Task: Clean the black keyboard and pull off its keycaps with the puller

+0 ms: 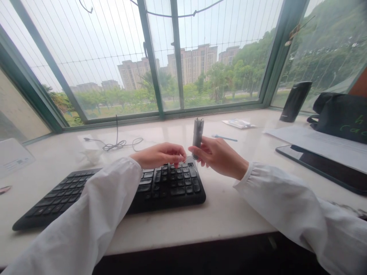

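My right hand (219,154) grips a slim, dark grey bar-shaped tool (197,133), held upright with small metallic bits at its top end. I cannot tell its exact kind. Just to the left, my left hand (162,154) has its thumb and fingers pinched together, and whatever may be between them is too small to make out. The two hands nearly meet above the number pad of a black keyboard (179,191). My left sleeve covers the keyboard's middle. Near the number pad's top right corner, one spot looks darker and squarer than the keys around it.
A coiled black cable (114,145) lies behind the keyboard. Beyond my right hand are a blue thin stick (225,138) and a small clear packet (238,123). To the right are a dark tablet (323,168), white papers (321,143), a black cylinder (295,101) and a black bag (341,114).
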Demonstrator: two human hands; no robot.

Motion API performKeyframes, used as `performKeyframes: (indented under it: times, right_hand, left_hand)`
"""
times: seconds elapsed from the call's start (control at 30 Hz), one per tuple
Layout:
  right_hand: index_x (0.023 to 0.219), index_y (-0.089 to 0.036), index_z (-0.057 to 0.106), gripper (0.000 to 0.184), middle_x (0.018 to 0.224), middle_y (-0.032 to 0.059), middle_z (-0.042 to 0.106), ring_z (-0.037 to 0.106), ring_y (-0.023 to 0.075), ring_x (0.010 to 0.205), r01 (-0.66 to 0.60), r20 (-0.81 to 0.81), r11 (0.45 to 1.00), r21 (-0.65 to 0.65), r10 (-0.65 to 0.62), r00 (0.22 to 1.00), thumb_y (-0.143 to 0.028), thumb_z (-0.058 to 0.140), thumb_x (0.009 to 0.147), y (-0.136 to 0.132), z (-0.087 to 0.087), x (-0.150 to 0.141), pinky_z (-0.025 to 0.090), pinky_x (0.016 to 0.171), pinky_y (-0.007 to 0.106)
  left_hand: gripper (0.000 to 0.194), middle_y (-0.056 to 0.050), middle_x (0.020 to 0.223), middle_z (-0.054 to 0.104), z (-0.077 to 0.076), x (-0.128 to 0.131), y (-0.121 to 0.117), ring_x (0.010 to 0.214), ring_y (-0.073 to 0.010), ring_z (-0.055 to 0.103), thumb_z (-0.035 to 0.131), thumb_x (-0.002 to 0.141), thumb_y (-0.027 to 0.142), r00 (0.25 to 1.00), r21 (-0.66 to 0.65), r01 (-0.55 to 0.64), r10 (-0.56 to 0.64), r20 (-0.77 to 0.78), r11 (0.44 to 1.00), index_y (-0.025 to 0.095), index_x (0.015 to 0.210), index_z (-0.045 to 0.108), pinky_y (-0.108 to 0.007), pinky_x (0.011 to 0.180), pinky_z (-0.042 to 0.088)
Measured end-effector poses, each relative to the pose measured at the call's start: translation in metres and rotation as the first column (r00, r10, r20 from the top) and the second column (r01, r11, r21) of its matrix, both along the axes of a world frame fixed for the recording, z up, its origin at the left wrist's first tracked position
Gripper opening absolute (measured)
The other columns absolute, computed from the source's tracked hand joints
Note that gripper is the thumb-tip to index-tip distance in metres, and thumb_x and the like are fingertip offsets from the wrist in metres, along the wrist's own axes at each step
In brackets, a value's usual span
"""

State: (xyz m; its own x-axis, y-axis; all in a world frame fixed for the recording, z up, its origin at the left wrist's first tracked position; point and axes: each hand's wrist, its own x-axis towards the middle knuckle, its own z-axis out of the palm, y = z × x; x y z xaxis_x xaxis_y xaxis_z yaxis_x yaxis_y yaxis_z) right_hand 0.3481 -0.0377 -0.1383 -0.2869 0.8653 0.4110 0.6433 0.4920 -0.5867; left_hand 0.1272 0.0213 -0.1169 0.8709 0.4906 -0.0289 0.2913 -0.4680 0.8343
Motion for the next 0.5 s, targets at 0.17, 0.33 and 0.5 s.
performKeyframes:
  times: [0.17,0.33,0.5]
  right_hand:
    - [0.079,-0.020,0.055,0.028,0.059,-0.0011,0.068,0.066,0.0140,0.052,-0.001,0.015,1.000,-0.015,0.001,1.000,-0.045,0.058,0.091,-0.0018,-0.0007,0.0000,0.045,0.053,0.023]
    - [0.079,-0.020,0.053,0.025,0.059,0.0003,0.070,0.068,0.0159,0.055,-0.028,0.005,0.999,-0.046,0.028,1.000,-0.042,0.057,0.092,-0.0027,-0.0022,-0.0016,0.047,0.053,0.024]
    - [0.082,-0.020,0.054,0.022,0.064,0.0022,0.072,0.069,0.0165,0.057,-0.085,-0.113,0.990,-0.110,0.072,0.991,-0.040,0.055,0.092,-0.0016,-0.0061,0.0006,0.050,0.053,0.024]
  left_hand:
    - [0.022,-0.001,0.084,0.056,-0.0027,-0.0009,0.0019,0.077,-0.0131,0.053,0.059,0.091,0.037,1.000,-0.015,-0.007,0.007,-0.011,1.000,0.015,0.092,0.063,-0.028,0.074,0.046]
    - [0.022,0.000,0.083,0.055,-0.0017,-0.0015,0.0015,0.078,-0.0129,0.053,0.060,0.091,0.036,0.999,-0.049,0.003,-0.005,-0.040,0.999,0.015,0.091,0.063,-0.028,0.075,0.045]
    - [0.022,-0.001,0.086,0.056,0.0003,-0.0008,-0.0002,0.078,-0.0127,0.054,0.059,0.092,0.036,0.999,-0.058,0.008,-0.011,-0.039,0.998,0.015,0.094,0.063,-0.027,0.075,0.046]
